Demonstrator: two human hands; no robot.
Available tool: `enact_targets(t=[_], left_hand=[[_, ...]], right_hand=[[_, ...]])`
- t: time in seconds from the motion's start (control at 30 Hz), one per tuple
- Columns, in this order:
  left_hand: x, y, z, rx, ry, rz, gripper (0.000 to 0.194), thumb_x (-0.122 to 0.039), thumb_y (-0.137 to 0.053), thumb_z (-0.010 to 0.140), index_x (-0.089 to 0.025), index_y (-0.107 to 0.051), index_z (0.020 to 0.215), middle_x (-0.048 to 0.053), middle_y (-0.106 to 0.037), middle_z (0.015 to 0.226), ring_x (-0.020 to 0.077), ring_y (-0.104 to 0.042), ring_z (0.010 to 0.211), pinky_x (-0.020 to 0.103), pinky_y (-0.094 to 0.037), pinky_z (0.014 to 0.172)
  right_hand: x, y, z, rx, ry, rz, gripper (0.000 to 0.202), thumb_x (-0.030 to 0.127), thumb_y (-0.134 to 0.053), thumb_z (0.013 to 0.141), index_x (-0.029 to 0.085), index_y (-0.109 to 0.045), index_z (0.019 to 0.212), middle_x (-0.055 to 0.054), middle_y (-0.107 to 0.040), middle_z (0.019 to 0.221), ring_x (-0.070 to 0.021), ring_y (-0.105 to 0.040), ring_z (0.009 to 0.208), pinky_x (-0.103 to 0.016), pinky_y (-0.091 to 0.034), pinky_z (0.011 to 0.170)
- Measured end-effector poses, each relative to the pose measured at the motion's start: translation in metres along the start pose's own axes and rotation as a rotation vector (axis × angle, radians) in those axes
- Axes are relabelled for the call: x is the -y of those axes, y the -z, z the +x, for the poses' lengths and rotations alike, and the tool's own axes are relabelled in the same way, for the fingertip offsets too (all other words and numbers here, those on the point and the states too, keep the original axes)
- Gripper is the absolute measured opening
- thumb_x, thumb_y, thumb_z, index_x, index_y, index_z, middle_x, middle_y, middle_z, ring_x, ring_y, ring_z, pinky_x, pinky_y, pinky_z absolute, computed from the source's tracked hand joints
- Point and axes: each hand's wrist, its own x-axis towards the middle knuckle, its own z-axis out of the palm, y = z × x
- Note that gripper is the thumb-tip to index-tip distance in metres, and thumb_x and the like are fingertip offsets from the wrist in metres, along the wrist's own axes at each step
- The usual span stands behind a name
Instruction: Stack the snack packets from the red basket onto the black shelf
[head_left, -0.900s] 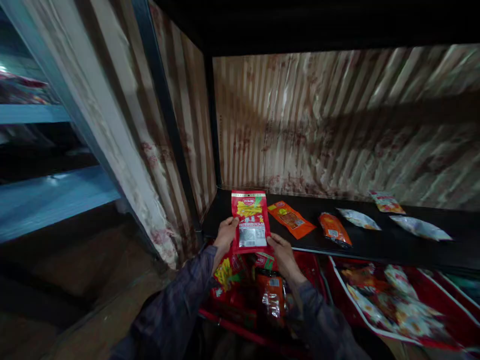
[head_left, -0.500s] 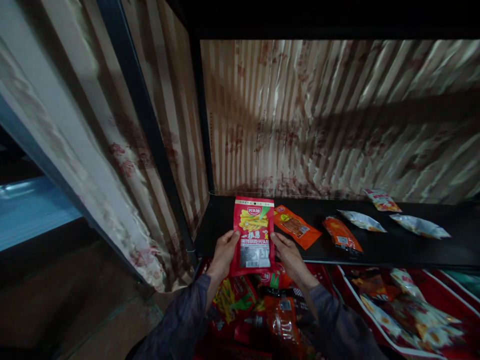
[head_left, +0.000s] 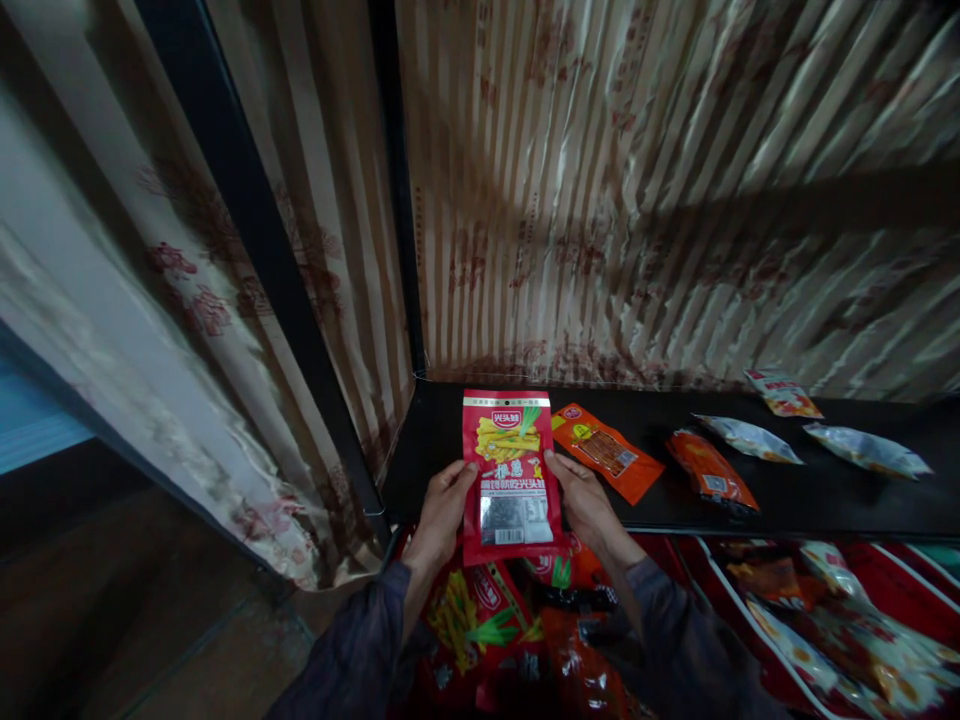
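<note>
A red snack packet point(head_left: 510, 470), printed with yellow strips and green onion, is held upright by its two side edges, its printed face toward me. My left hand point(head_left: 444, 505) pinches the left edge, thumb on the front. On the right edge, my right hand point(head_left: 589, 497) grips it the same way. Behind the right hand an orange snack packet point(head_left: 607, 452) lies flat on the black shelf point(head_left: 424, 460). Below my hands, more red packets point(head_left: 480, 610) and orange packets point(head_left: 581, 660) lie piled, partly hidden by my forearms.
Farther right on the shelf lie another orange packet point(head_left: 711, 470), two silvery-white packets point(head_left: 750, 438) and a red-and-white one point(head_left: 784, 393). A red bin with a white rim point(head_left: 757, 625) holds several packets at lower right. Black posts point(head_left: 262, 250) and patterned curtains point(head_left: 600, 200) enclose the shelf.
The view has tilted down and shifted slightly left, so the shelf goods appear farther right. Both hands still hold the red packet, which looks slightly larger.
</note>
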Motion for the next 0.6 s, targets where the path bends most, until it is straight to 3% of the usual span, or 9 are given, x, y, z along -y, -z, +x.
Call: enact_targets(t=[0.3,0.6], left_hand=[[0.010,-0.001,0.003,0.032,0.006,0.066,0.046,-0.051,-0.080,0.060,-0.015,-0.069,0.086,0.004,-0.074,0.079,0.0202,-0.067,0.069,0.029,-0.051,0.067],[0.007,-0.005,-0.002,0.033,0.075,0.053,0.045,-0.047,-0.084,0.055,-0.015,-0.070,0.083,0.004,-0.074,0.076,0.0204,-0.068,0.066,0.030,-0.052,0.068]], right_hand=[[-0.005,0.011,0.003,-0.046,-0.015,-0.015,0.042,0.050,-0.086,0.051,0.020,-0.070,0.076,-0.004,-0.076,0.074,-0.0237,-0.071,0.065,-0.032,-0.056,0.060],[0.007,0.013,0.009,-0.046,0.035,0.042,0.040,0.050,-0.085,0.055,0.021,-0.070,0.078,-0.005,-0.077,0.082,-0.0284,-0.072,0.083,-0.036,-0.057,0.069]])
